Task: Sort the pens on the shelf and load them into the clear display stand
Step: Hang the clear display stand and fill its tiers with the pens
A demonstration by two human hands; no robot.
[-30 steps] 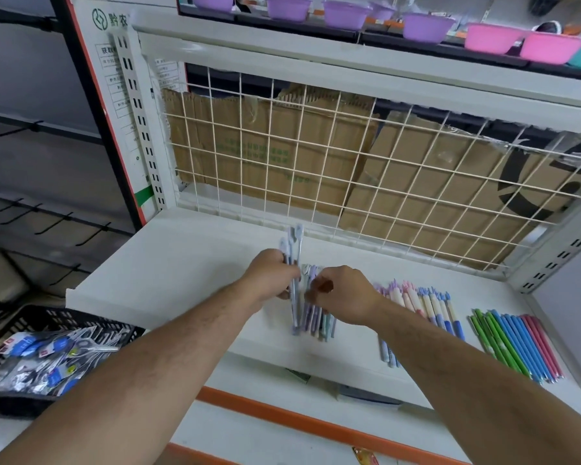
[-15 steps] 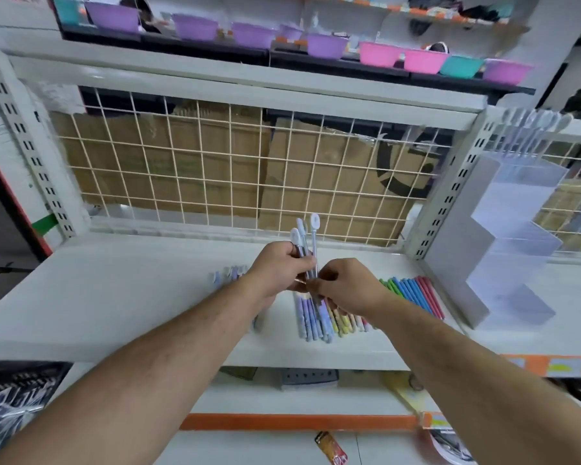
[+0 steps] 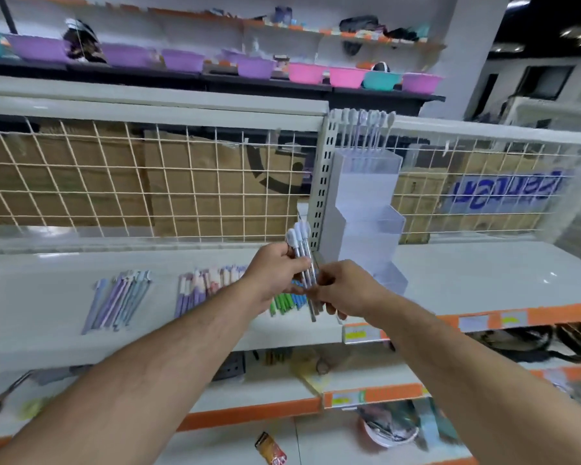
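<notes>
The shelf (image 3: 467, 280) carries three pen groups in a row: one group (image 3: 118, 305) at left, a second (image 3: 202, 285) to its right, a third (image 3: 287, 302) below the hands. The display stand (image 3: 366, 209) stands at right against the upright post (image 3: 321, 182), pens (image 3: 366, 129) in its top tier. Both hands (image 3: 277, 270) (image 3: 346, 286) hold a pen bundle (image 3: 302, 256) before the stand. The wire grid (image 3: 148, 182) lies behind.

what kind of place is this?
Most likely a retail shop aisle: shelving with orange price-tag strips, plastic basins lined up above, and sorted pens beside a clear display stand.
</notes>
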